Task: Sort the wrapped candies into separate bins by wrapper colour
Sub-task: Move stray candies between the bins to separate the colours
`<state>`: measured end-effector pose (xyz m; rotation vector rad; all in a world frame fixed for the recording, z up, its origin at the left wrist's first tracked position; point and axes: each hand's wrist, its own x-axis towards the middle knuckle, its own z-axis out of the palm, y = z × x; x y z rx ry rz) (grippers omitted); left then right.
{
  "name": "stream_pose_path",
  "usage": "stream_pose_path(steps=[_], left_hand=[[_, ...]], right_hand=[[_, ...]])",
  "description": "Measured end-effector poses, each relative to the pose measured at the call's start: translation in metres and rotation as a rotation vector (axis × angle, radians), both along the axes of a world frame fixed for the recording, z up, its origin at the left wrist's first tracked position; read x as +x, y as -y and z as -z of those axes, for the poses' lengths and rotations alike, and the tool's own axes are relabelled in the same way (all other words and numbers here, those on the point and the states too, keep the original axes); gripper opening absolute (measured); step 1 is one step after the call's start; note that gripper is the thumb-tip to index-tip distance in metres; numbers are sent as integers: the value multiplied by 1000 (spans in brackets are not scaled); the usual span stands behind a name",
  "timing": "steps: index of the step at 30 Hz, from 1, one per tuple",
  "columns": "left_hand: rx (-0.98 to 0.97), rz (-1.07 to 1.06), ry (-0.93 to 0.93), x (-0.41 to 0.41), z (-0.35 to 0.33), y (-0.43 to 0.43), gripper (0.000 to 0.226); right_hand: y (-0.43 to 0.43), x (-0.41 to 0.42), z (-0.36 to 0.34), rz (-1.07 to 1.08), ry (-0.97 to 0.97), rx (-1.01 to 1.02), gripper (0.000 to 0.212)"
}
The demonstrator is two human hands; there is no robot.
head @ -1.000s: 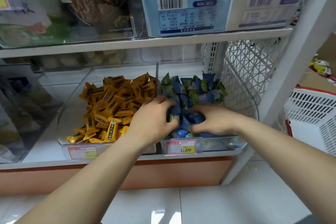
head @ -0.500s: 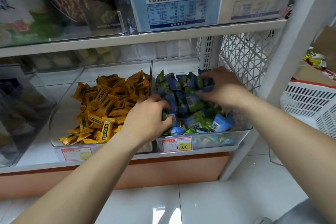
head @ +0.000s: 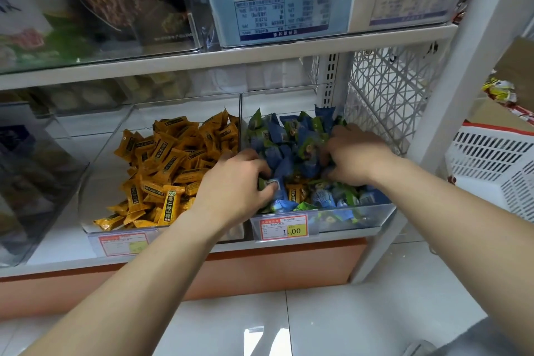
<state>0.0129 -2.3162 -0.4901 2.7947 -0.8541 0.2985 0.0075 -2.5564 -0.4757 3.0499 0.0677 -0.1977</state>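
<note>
Two clear bins stand side by side on the lower shelf. The left bin [head: 101, 173] holds a heap of orange-wrapped candies [head: 173, 159]. The right bin [head: 372, 215] holds mixed blue and green candies [head: 286, 136], with one orange candy [head: 294, 193] lying among them near the front. My left hand [head: 231, 188] is in the right bin's front left corner, fingers curled into the pile and thumb on a blue candy [head: 274, 184]. My right hand [head: 357, 153] digs into the middle right of that pile, its fingertips buried.
A white lattice panel [head: 384, 95] closes the shelf's right side beside a white upright post [head: 450, 101]. Price tags [head: 284, 228] hang on the bin fronts. A white basket [head: 491, 165] stands to the right. Boxed goods [head: 283, 0] fill the shelf above.
My right hand went from the front of the blue-green pile to its back, then came forward to the middle. My left hand stayed at the front left of that bin.
</note>
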Motion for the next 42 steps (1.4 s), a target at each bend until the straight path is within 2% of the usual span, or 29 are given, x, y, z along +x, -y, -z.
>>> stream_pose_path(steps=[1, 3, 5, 6, 8, 12, 20, 27, 32, 38, 42], left_hand=[[-1, 0, 3, 0, 1, 0, 33], [0, -2, 7, 1, 2, 1, 34], [-2, -6, 14, 2, 2, 2, 34], [-4, -9, 18, 2, 3, 2, 34], [-8, -14, 25, 2, 3, 3, 34], [-23, -14, 17, 1, 4, 3, 33], [-50, -28, -9, -3, 2, 3, 31], [-69, -40, -15, -5, 3, 3, 28], [-64, -37, -16, -3, 4, 2, 28], [-49, -8, -42, 1, 2, -1, 31], [-52, -8, -39, 1, 2, -1, 29]], right_hand=[[-4, 0, 0, -21, 108, 47, 12], [-15, -1, 1, -82, 218, 304, 3], [-28, -4, 5, -146, 68, 509, 6], [-32, -4, 10, -180, -34, 509, 13], [-33, -1, 22, -208, -159, 360, 33], [-31, 8, 34, -116, -178, 245, 62], [-43, 18, 33, -72, -333, 202, 78], [-47, 21, 35, -85, -409, 337, 73], [-39, 19, 43, -110, -314, 422, 45], [-37, 16, 46, -124, -259, 442, 26], [-42, 11, 44, -127, -249, 406, 43]])
